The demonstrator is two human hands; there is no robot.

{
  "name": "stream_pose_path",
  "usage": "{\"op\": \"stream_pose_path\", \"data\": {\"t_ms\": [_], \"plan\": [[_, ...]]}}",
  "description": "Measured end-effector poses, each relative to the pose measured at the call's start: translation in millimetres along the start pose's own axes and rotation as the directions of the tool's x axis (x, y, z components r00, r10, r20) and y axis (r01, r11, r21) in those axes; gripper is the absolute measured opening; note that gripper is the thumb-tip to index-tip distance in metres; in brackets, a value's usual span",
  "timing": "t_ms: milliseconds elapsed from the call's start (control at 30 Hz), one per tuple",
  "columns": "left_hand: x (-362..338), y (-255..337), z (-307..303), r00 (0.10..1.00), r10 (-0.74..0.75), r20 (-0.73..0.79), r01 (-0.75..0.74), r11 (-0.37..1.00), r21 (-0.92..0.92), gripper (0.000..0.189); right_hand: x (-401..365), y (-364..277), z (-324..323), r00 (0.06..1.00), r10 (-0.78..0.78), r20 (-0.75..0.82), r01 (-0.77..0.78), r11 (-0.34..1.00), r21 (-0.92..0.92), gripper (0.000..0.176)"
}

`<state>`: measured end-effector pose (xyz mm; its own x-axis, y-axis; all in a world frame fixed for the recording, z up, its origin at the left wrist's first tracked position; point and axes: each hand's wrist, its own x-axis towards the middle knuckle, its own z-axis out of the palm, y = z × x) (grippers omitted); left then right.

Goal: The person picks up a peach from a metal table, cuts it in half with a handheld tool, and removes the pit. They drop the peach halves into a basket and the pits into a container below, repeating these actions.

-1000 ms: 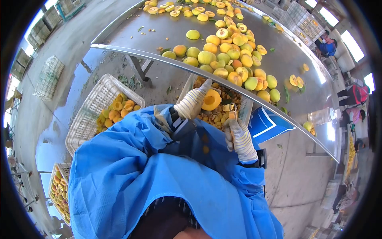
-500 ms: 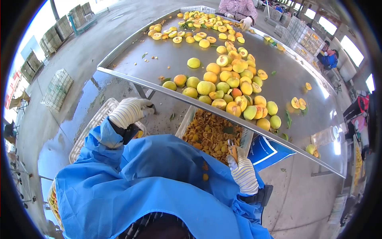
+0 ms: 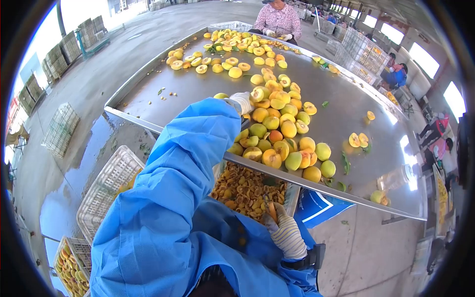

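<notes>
My left hand [image 3: 241, 102], in a striped glove, reaches over the metal table [image 3: 198, 89] to the left side of a pile of yellow peaches [image 3: 287, 128]. A peach [image 3: 258, 94] lies right at its fingers, which are partly hidden, so I cannot tell whether they grip it. Low at the right, my right hand [image 3: 287, 235], gloved too, is closed around a small tool [image 3: 270, 208] with an orange-brown handle and a thin metal end. Below this tool stands a crate [image 3: 293, 198] filled with brownish-orange fruit pieces [image 3: 242, 190].
Halved peaches [image 3: 232, 44] spread over the far end of the table, where a co-worker [image 3: 278, 22] handles fruit. A clear jar [image 3: 396, 180] lies near the right edge. White crates [image 3: 106, 185] stand on the floor at left; a blue bag [image 3: 319, 208] hangs under the table.
My left hand has moved up and right, from beside the table edge to the peach pile. My right hand still grips the tool over the crate. The view has shifted slightly.
</notes>
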<state>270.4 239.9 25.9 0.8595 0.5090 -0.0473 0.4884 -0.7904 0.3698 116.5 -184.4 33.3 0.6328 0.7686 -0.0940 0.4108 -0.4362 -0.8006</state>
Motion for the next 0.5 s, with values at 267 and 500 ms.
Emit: {"op": "stream_pose_path", "data": {"t_ms": [267,500], "plan": [[-69,-46,-39,0.994,-0.109,0.024,0.034,0.085,-0.996,0.047,-7,-12,-1,0.999,-0.045,-0.006,0.046,0.994,0.099,0.049],[-261,20,-25,0.953,0.224,0.202,0.259,-0.261,-0.930,0.054,-6,-34,15,0.977,-0.175,-0.117,0.195,0.963,0.187,0.040]]}}
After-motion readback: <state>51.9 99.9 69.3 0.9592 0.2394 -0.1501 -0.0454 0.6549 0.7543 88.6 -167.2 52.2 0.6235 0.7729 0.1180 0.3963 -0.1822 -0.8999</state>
